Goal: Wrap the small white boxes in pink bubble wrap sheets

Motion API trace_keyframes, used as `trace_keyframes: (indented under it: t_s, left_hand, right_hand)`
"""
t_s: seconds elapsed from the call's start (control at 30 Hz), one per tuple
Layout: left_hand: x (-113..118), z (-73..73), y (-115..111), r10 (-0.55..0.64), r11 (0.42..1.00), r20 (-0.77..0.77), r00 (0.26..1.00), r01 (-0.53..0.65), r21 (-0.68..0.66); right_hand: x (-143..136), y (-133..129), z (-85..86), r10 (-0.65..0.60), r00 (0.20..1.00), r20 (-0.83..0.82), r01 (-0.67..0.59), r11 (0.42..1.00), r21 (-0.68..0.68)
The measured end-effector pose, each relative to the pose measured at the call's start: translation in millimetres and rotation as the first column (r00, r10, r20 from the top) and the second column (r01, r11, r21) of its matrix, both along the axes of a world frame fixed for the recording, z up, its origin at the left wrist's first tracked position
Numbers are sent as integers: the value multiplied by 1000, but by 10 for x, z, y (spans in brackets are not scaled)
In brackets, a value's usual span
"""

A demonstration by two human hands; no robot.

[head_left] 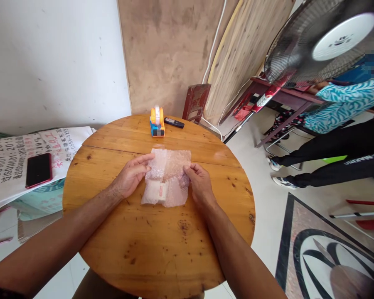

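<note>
A sheet of clear bubble wrap (177, 164) lies over the middle of the round table, between my two hands. Under or inside its near part shows a small white box (159, 191) with a red mark. My left hand (133, 173) pinches the wrap's upper left edge between thumb and fingers. At the right edge, my right hand (201, 182) grips the wrap with thumb and forefinger. Beyond the wrap stands an orange and blue tape dispenser (157, 122) holding a roll of tape. Beside it lies a black remote control (173, 122).
The round wooden table (162, 253) bears all this. To the left, a phone (39, 170) rests on printed white sacks (6, 166). A standing fan (324, 41) looms at upper right. Behind it are people, one in a patterned sleeve (345, 104). A wooden chair (197, 101) touches the table's far side.
</note>
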State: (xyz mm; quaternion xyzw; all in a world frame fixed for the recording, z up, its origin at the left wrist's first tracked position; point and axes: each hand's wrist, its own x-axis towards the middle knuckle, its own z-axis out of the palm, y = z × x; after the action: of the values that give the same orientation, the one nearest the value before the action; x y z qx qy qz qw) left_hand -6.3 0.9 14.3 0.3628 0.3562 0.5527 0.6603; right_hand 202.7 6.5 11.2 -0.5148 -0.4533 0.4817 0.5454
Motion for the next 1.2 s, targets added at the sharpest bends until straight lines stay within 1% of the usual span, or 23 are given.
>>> trace_keyframes:
  t_s: [0.1, 0.17, 0.2, 0.23, 0.3, 0.33, 0.4, 0.47, 0.53, 0.57, 0.63, 0.7, 0.77, 0.8, 0.87, 1.0, 1.03, 1.1, 1.17, 1.2]
  left_hand:
    - [10, -15, 6, 57, 998, -78, 995, -54, 37]
    - [9, -16, -12, 98, 993, -220, 970, -80, 91]
    - [5, -11, -25, 129, 987, -315, 940, -91, 132]
    - [0, -4, -40, 168, 978, -415, 894, -100, 181]
    - [-8, 21, -73, 254, 952, -581, 773, -92, 293]
    - [-10, 37, -89, 283, 937, -635, 719, -66, 343]
    - [-3, 68, -119, 291, 918, -699, 654, 15, 396]
    - [13, 83, -140, 245, 922, -744, 622, 88, 376]
    - [25, 73, -146, 179, 942, -761, 623, 115, 315]
    - [25, 59, -141, 144, 952, -748, 648, 115, 283]
    - [6, 19, -115, 100, 967, -682, 725, 92, 239]
    - [-39, -24, -71, 110, 974, -612, 783, 38, 224]
    - [-103, -57, -17, 160, 975, -597, 786, -32, 220]
    - [-138, -69, 12, 186, 974, -609, 771, -62, 219]
    - [-202, -82, 62, 213, 973, -670, 711, -91, 212]
    - [-265, -63, 100, 224, 974, -822, 523, -83, 212]
    - [-263, -45, 90, 257, 965, -835, 487, -91, 245]
    - [-240, 3, 43, 382, 921, -814, 438, -107, 374]
    - [-208, 60, -26, 494, 855, -757, 427, -80, 513]
    - [-193, 85, -60, 504, 835, -745, 437, -27, 549]
  right_hand:
    - [45, 69, -40, -13, 1000, -12, 12, 999, -38]
    - [60, 92, -56, 1, 1000, -7, -1, 999, -43]
    - [64, 97, -58, 8, 1000, -5, -8, 999, -45]
    - [67, 99, -57, 15, 1000, -4, -15, 999, -45]
    - [72, 96, -49, 24, 1000, -1, -24, 999, -47]
    - [75, 95, -45, 27, 1000, 1, -27, 999, -46]
    - [80, 92, -40, 31, 1000, 3, -31, 999, -44]
    - [82, 93, -41, 35, 999, 7, -35, 999, -38]
    - [82, 96, -46, 35, 999, 13, -35, 999, -24]
    - [83, 98, -50, 31, 999, 16, -31, 999, -14]
    - [89, 107, -59, 13, 1000, 26, -13, 1000, 10]
    - [107, 126, -73, -16, 999, 39, 15, 999, 36]
    - [138, 156, -95, -48, 997, 55, 45, 997, 58]
    - [156, 174, -109, -62, 996, 65, 58, 996, 65]
    - [194, 213, -137, -83, 992, 92, 77, 994, 73]
    - [258, 262, -176, -121, 978, 171, 104, 989, 105]
    - [271, 264, -178, -137, 966, 217, 112, 986, 126]
    - [292, 259, -176, -180, 915, 360, 122, 977, 177]
    - [309, 249, -173, -211, 834, 509, 117, 970, 211]
    - [315, 246, -173, -216, 799, 561, 111, 970, 215]
